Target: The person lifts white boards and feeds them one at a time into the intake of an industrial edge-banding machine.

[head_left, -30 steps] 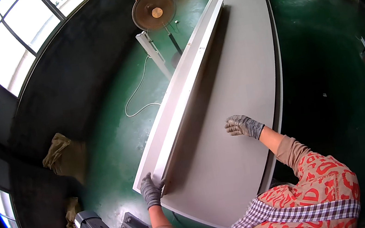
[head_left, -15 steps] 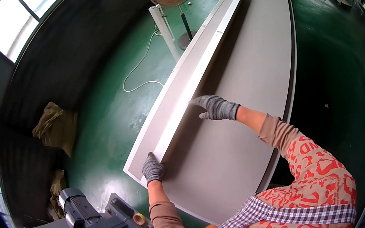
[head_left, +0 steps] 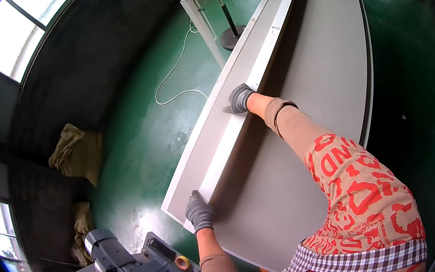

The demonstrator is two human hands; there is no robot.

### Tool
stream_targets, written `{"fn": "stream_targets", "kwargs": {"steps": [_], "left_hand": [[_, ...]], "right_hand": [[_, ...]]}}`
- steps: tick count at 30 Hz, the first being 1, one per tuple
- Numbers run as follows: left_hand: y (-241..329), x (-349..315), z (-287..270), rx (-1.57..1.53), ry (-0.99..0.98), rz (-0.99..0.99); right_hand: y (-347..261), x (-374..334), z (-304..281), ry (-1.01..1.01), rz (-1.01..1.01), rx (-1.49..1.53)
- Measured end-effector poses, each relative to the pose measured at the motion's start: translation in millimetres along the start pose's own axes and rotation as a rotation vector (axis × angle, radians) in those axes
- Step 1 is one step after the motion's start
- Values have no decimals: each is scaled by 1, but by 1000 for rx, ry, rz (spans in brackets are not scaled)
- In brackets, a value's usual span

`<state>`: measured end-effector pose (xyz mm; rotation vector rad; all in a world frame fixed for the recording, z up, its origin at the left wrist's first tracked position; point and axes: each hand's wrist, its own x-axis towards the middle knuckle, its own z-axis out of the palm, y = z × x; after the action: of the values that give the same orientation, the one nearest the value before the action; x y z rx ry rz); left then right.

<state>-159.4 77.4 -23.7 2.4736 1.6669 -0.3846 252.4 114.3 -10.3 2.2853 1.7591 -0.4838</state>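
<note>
A long white strip (head_left: 260, 63) stands lengthwise on a large light-grey panel (head_left: 323, 60), a little in from the panel's left edge. Its right side casts a dark shadow. My left hand (head_left: 199, 212), in a grey knit glove, is closed on the strip's near end. Farther along, my right hand (head_left: 240, 99), gloved alike, reaches over the strip from the right and is closed round it, with fingers down on its left side. Part of the right hand's grip is hidden behind its own back.
At lower left stands a machine with a grey motor (head_left: 112, 251) and a roll of tape (head_left: 182, 262). Beyond the panel's left edge are a white post (head_left: 202, 27), a pedestal fan (head_left: 227, 17) and a pale cable (head_left: 165, 82). Brown sacks (head_left: 78, 153) lie by the dark wall.
My right hand has moved left, from the strip's right side to over its top, and has closed. My left hand stays at the near end. The view has shifted slightly.
</note>
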Motion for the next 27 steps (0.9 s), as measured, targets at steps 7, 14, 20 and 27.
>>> {"fn": "stream_targets", "kwargs": {"steps": [7,14,20,27], "left_hand": [[-3,-4,1,-30,13,25],[0,-40,15,31,-63,12],[15,-44,19,13,-11,72],[13,-59,29,-77,10,63]], "right_hand": [[0,-21,7,82,-1,30],[3,-71,21,-22,39,54],[21,-79,26,-22,15,22],[14,-70,31,42,-51,-28]]}}
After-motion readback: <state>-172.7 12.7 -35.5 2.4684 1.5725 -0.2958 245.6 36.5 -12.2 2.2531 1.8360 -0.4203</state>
